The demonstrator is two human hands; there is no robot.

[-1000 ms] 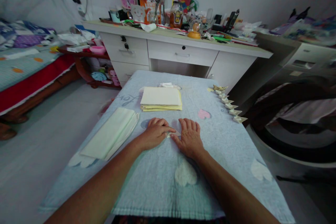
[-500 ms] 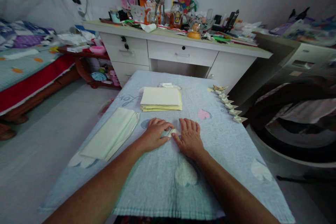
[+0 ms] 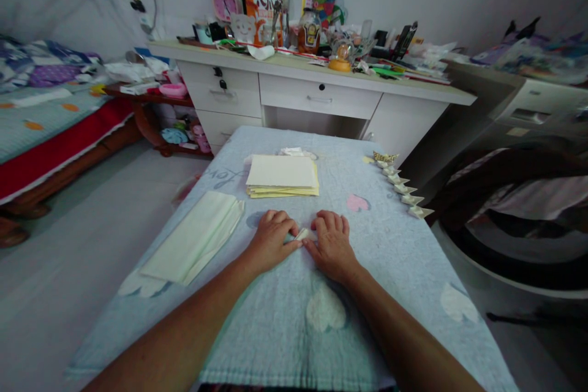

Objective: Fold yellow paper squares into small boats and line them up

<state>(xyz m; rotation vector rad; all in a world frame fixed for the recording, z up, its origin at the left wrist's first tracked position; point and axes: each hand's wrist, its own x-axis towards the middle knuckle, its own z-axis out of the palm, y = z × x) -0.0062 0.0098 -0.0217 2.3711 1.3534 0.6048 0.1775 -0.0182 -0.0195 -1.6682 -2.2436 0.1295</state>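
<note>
Between my two hands a small folded piece of paper (image 3: 304, 234) lies on the cloth-covered table (image 3: 266, 331). My left hand (image 3: 274, 237) grips its left end, thumb and fingers bent in around it. On the other end, my right hand (image 3: 331, 237) has its thumb on the paper and its fingers curled. Just beyond my hands sits a stack of cream and yellow paper sheets (image 3: 282, 171). Left of my left arm lies a folded pale sheet bundle (image 3: 193, 236). Several folded paper boats (image 3: 407, 190) form a row along the table's right edge.
A white desk (image 3: 316, 95) crowded with jars, bags and small items stands behind the table. The washing machine (image 3: 528, 116) is on the right, a bed (image 3: 59, 116) on the left. A crumpled white tissue (image 3: 294, 151) lies behind the paper stack.
My left thumb has moved right along the paper, closer to my right thumb. My right fingers have curled in more. The camera view has shifted slightly.
</note>
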